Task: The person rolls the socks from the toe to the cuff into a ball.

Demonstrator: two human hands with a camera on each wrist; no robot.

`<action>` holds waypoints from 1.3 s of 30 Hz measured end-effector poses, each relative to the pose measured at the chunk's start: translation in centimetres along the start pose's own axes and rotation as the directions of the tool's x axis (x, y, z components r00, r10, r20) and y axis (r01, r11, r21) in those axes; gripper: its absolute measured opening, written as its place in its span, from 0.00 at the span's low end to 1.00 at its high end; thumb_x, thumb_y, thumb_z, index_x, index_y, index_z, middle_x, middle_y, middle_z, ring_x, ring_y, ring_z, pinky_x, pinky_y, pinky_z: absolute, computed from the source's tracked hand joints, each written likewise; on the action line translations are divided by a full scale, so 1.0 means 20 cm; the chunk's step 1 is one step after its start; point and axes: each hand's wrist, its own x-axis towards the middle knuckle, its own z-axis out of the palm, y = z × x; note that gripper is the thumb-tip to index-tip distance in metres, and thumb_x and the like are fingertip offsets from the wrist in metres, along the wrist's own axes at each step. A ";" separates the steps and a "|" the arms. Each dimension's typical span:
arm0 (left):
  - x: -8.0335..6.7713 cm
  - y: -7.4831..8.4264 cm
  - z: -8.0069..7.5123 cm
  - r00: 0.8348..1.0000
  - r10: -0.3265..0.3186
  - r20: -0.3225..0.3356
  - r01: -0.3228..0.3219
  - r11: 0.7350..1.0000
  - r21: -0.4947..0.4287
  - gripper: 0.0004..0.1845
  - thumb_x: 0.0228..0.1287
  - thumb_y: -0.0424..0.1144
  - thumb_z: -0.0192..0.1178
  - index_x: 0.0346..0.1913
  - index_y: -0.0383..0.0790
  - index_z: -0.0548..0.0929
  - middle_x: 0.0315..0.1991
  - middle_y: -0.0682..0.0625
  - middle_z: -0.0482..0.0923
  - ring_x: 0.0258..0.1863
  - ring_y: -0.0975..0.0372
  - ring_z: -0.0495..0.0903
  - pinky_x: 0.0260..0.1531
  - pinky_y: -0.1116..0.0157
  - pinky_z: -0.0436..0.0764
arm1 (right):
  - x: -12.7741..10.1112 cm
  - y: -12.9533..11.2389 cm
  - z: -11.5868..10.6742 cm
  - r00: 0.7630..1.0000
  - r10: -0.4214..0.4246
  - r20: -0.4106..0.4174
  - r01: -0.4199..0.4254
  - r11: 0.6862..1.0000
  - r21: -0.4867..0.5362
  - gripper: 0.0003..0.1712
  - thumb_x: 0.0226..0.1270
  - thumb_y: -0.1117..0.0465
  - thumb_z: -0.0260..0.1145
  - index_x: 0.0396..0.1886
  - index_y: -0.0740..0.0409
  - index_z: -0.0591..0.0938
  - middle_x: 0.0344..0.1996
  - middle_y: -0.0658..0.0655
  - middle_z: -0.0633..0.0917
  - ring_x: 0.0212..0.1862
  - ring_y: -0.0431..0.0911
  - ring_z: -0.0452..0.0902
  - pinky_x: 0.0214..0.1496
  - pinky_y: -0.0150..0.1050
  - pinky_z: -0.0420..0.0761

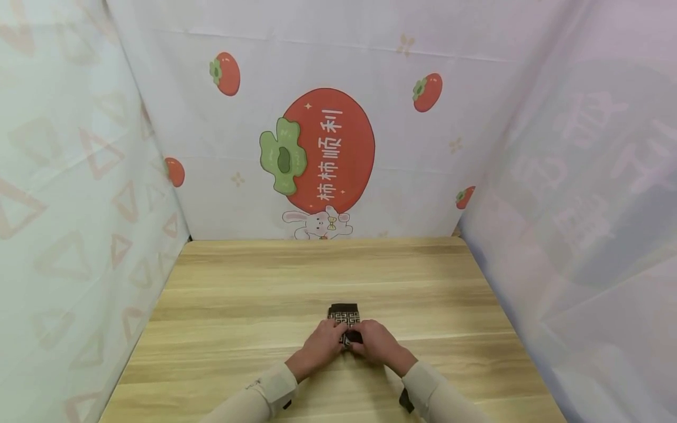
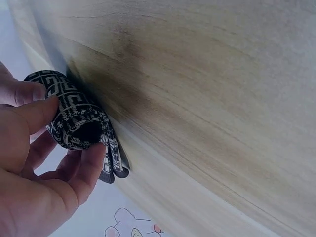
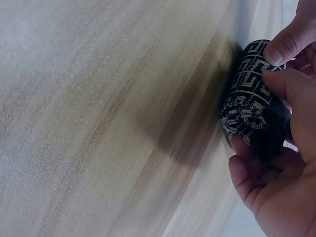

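Observation:
A pair of black-and-white knit socks (image 1: pixel 344 317) with a geometric pattern lies near the table's middle, its near part rolled up and its dark ends flat on the far side. My left hand (image 1: pixel 320 345) grips the left end of the roll, thumb on top and fingertips at the end, as the left wrist view shows of the socks (image 2: pixel 73 98). From the other side my right hand (image 1: pixel 379 343) holds the roll's right end. The right wrist view has both thumbs close together on the socks (image 3: pixel 249 81); some fingers are hidden behind the roll.
The wooden table (image 1: pixel 238 305) has light, streaked grain. Printed cloth walls (image 1: pixel 174 106) stand at its back and both sides. A dark strap (image 1: pixel 406 400) shows at the right sleeve.

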 end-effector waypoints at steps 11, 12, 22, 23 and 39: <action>0.02 -0.01 0.00 0.996 -0.022 0.081 0.020 0.999 0.026 0.13 0.63 0.39 0.66 0.51 0.46 0.84 0.40 0.46 0.85 0.37 0.55 0.81 0.38 0.61 0.81 | 0.01 0.02 -0.02 0.999 -0.001 0.046 -0.002 0.998 0.065 0.15 0.67 0.54 0.69 0.48 0.55 0.86 0.36 0.52 0.87 0.34 0.38 0.75 0.35 0.34 0.76; 0.02 -0.01 0.00 0.996 -0.015 0.083 0.013 1.000 0.024 0.13 0.63 0.39 0.66 0.50 0.45 0.85 0.40 0.46 0.85 0.37 0.55 0.81 0.39 0.60 0.81 | 0.01 0.02 -0.02 0.999 -0.001 0.052 -0.003 0.997 0.072 0.14 0.67 0.53 0.69 0.48 0.55 0.86 0.35 0.51 0.87 0.33 0.37 0.74 0.35 0.34 0.75; 0.04 -0.03 -0.05 0.982 0.023 0.190 -0.011 0.998 -0.063 0.08 0.67 0.39 0.65 0.46 0.44 0.83 0.32 0.52 0.83 0.31 0.65 0.78 0.31 0.67 0.76 | 0.00 0.03 -0.03 0.993 -0.018 0.117 -0.002 0.985 0.172 0.06 0.69 0.56 0.66 0.33 0.52 0.81 0.23 0.46 0.77 0.24 0.36 0.67 0.26 0.32 0.69; 0.04 -0.03 -0.06 0.979 0.026 0.202 -0.011 0.997 -0.072 0.07 0.67 0.39 0.64 0.46 0.44 0.83 0.32 0.53 0.83 0.30 0.66 0.77 0.31 0.67 0.76 | 0.00 0.04 -0.03 0.992 -0.020 0.126 -0.004 0.982 0.187 0.07 0.70 0.56 0.65 0.32 0.51 0.80 0.22 0.45 0.76 0.23 0.36 0.66 0.26 0.32 0.69; 0.03 -0.02 -0.12 0.946 0.067 0.318 -0.025 0.991 -0.134 0.04 0.72 0.40 0.61 0.43 0.46 0.84 0.32 0.57 0.82 0.29 0.69 0.74 0.32 0.69 0.75 | -0.02 0.02 -0.04 0.977 0.020 0.214 -0.094 0.935 0.343 0.08 0.69 0.56 0.66 0.40 0.55 0.82 0.27 0.47 0.79 0.25 0.37 0.69 0.29 0.33 0.71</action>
